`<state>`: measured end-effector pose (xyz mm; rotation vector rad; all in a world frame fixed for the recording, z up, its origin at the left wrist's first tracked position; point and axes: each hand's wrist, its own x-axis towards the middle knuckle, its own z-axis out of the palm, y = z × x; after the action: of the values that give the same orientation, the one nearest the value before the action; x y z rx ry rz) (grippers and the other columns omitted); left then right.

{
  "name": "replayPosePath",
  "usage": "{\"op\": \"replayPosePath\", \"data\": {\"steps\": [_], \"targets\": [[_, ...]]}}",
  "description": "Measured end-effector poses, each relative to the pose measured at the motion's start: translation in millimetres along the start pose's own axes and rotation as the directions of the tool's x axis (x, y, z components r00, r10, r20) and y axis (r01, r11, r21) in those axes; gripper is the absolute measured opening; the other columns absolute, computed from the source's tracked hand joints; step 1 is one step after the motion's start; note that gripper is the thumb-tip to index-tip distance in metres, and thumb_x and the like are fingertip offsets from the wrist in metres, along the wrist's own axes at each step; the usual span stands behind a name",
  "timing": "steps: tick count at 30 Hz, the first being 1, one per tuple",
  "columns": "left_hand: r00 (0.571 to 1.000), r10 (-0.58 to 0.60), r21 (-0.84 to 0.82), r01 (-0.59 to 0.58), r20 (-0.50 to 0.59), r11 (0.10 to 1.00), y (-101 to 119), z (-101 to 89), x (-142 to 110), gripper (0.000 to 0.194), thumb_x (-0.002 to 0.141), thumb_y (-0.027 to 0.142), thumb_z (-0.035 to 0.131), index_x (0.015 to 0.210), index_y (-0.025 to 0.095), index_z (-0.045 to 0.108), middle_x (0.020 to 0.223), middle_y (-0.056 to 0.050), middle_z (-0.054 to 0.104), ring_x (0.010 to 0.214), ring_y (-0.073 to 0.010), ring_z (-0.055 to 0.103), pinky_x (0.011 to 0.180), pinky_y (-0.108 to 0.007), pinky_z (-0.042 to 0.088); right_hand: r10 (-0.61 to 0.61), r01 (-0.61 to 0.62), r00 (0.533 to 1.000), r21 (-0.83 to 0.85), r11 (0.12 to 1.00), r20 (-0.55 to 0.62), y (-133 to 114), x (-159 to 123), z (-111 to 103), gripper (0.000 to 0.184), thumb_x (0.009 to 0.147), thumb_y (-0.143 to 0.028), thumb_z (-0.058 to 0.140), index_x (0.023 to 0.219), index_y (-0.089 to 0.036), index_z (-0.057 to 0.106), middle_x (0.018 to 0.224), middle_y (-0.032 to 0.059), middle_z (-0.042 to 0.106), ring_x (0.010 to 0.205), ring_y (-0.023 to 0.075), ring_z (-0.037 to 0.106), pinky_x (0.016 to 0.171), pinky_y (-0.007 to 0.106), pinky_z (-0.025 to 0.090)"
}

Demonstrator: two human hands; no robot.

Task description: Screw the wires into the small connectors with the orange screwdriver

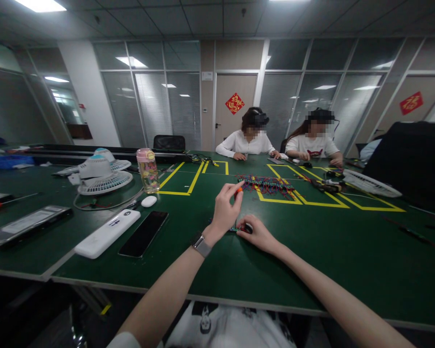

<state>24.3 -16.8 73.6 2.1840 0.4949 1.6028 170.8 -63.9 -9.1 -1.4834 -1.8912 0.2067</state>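
My left hand (226, 210) is raised just above the green table (311, 251), fingers pinched round a small orange-tipped tool (238, 190). My right hand (258, 234) rests on the table beside it and presses down on a small dark part with coloured wires (240, 228). A watch sits on my left wrist. Beyond both hands lies a bundle of red, blue and green wired parts (270, 185) inside yellow tape lines.
To the left lie a black phone (144, 233), a white power bank (107, 233), a white mouse-shaped object (149, 201), a pink-capped bottle (147, 170) and a white fan (100, 175). Two people sit across the table. A second fan (371, 183) lies at the right.
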Motion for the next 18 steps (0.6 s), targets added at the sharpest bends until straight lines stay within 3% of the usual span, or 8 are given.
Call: {"op": "replayPosePath", "data": {"steps": [3, 5, 8, 14, 18], "targets": [[0.995, -0.046, 0.111, 0.056, -0.09, 0.992, -1.7, 0.1, 0.0, 0.024, 0.087, 0.029, 0.056, 0.108, 0.022, 0.065, 0.094, -0.004, 0.052, 0.088, -0.0157, 0.054, 0.084, -0.03, 0.045, -0.004, 0.004, 1.0, 0.003, 1.0, 0.007, -0.5, 0.2, -0.3, 0.007, 0.074, -0.017, 0.066, 0.079, -0.019, 0.061, 0.075, 0.0014, 0.06, 0.075, 0.0178, 0.054, 0.073, 0.033, 0.043], [0.992, -0.063, 0.119, 0.076, -0.108, 0.99, -3.6, -0.1, 0.4, 0.026, 0.09, 0.028, 0.051, 0.111, 0.022, 0.064, 0.098, -0.005, 0.051, 0.092, -0.0162, 0.054, 0.087, -0.031, 0.045, -0.01, 0.01, 1.0, 0.0, 1.0, 0.011, -1.2, 0.2, -0.8, 0.006, 0.074, -0.018, 0.066, 0.079, -0.019, 0.061, 0.075, 0.0016, 0.061, 0.076, 0.018, 0.055, 0.073, 0.033, 0.043], [0.996, -0.057, 0.019, 0.058, -0.067, 0.998, -5.3, 0.0, 1.7, 0.031, 0.093, 0.019, 0.04, 0.118, 0.021, 0.059, 0.104, -0.006, 0.056, 0.098, -0.0151, 0.055, 0.09, -0.03, 0.044, -0.012, 0.012, 1.0, -0.003, 1.0, 0.009, -2.4, 0.1, -1.6, 0.006, 0.074, -0.018, 0.066, 0.078, -0.019, 0.061, 0.077, 0.0019, 0.063, 0.076, 0.0181, 0.055, 0.074, 0.033, 0.044], [0.996, -0.064, 0.037, 0.067, -0.068, 0.997, -2.5, -0.2, 1.5, 0.022, 0.084, 0.026, 0.06, 0.105, 0.023, 0.067, 0.093, -0.003, 0.053, 0.088, -0.015, 0.055, 0.085, -0.029, 0.045, -0.006, 0.006, 1.0, 0.012, 1.0, 0.008, -3.0, 0.0, -1.7, 0.007, 0.074, -0.017, 0.065, 0.078, -0.019, 0.061, 0.077, 0.0021, 0.062, 0.076, 0.0182, 0.055, 0.074, 0.033, 0.044], [0.999, -0.045, -0.069, 0.046, 0.015, 0.997, -1.8, -1.1, 1.0, 0.03, 0.091, 0.023, 0.047, 0.117, 0.023, 0.061, 0.107, -0.005, 0.055, 0.102, -0.0153, 0.054, 0.093, -0.029, 0.043, -0.02, 0.02, 1.0, 0.016, 1.0, 0.003, -1.0, -0.8, -1.0, 0.008, 0.074, -0.018, 0.065, 0.08, -0.019, 0.061, 0.079, 0.0028, 0.062, 0.079, 0.019, 0.056, 0.075, 0.033, 0.044]]}}
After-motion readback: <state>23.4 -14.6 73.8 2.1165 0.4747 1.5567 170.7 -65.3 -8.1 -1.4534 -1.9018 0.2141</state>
